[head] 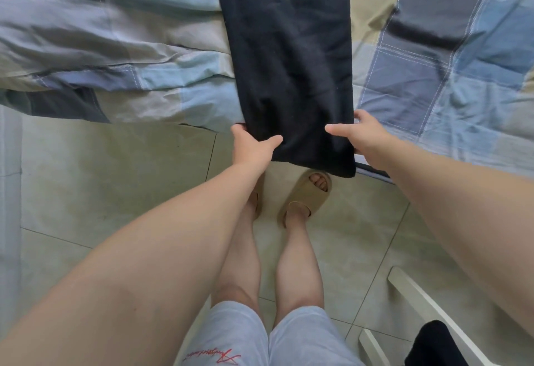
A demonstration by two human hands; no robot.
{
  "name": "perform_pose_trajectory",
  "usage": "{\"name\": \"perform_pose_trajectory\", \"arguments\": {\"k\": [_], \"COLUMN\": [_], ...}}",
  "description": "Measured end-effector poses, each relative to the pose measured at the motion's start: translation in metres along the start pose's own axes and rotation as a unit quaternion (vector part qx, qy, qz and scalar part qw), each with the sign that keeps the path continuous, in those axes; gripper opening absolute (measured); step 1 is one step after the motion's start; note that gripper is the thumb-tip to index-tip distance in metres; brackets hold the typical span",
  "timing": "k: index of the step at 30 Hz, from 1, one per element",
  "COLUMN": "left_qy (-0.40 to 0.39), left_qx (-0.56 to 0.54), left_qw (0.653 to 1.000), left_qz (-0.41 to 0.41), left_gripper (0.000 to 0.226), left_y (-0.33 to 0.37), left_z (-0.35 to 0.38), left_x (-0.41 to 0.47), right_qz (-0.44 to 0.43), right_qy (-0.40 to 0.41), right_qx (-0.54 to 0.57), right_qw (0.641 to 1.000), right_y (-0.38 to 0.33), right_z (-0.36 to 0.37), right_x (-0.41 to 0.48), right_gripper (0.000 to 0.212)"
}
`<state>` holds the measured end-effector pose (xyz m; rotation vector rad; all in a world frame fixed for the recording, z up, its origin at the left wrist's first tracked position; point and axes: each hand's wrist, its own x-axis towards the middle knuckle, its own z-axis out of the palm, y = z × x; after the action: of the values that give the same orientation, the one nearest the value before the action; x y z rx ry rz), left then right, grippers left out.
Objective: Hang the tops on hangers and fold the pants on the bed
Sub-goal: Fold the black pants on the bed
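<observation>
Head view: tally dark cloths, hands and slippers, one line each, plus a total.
Dark cloths: 2, the pants and a cloth at lower right
Hands: 2, left hand, right hand
Slippers: 2, right slipper, left slipper half hidden
Total: 6

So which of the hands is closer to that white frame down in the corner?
The right. The right hand grips a corner of the dark pants on the same side as the white frame; the left hand grips the opposite corner, farther away.
</observation>
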<state>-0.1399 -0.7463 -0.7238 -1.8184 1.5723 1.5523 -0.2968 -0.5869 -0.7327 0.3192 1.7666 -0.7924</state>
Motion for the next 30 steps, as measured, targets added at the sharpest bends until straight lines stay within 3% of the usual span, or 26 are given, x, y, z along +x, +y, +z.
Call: {"name": "perform_pose_trajectory", "arguments": {"k": [3,6,11,16,22,27,30], "left_qy": [-0.067,-0.129,-0.136,-0.162,-0.173,-0.211,-0.215], "left_qx": [-0.018,0.004,0.015,0.017,0.074,0.156,0.136], "left_qw": [0.997,0.991,0.990,0.985,0.982,0.965,0.967], "left_qz": [-0.025,-0.025,-0.024,-0.059,-0.016,0.029,0.023], "left_gripper": [0.063,0.066,0.082,0.074,0.056,0.029,0.030], "left_y": [0.000,0.002,0.006,0.009,-0.001,-0.005,-0.007], "left_z": [-0.010,-0.019,-0.023,-0.019,-0.041,-0.075,-0.099], "left_x": [0.004,0.002,0.008,0.024,0.028,-0.010,-0.042], "right_qz": [0.017,0.046,0.056,0.029,0.020,0.060,0.054], "right_qy": [-0.064,-0.094,-0.073,-0.071,-0.032,-0.013,-0.007], "right_qx": [0.032,0.048,0.039,0.017,-0.115,-0.093,-0.089], "right_qw": [0.997,0.993,0.995,0.997,0.993,0.994,0.995], "right_y": [-0.005,-0.011,-0.014,-0.003,0.027,0.032,0.021], "right_z": [-0.003,-0.003,0.005,-0.001,0.000,0.022,0.027], "right_x": [-0.003,-0.014,-0.035,-0.034,-0.027,-0.071,-0.114], "right_gripper": [0.044,0.047,0.046,0.030,0.036,0.031,0.037]}}
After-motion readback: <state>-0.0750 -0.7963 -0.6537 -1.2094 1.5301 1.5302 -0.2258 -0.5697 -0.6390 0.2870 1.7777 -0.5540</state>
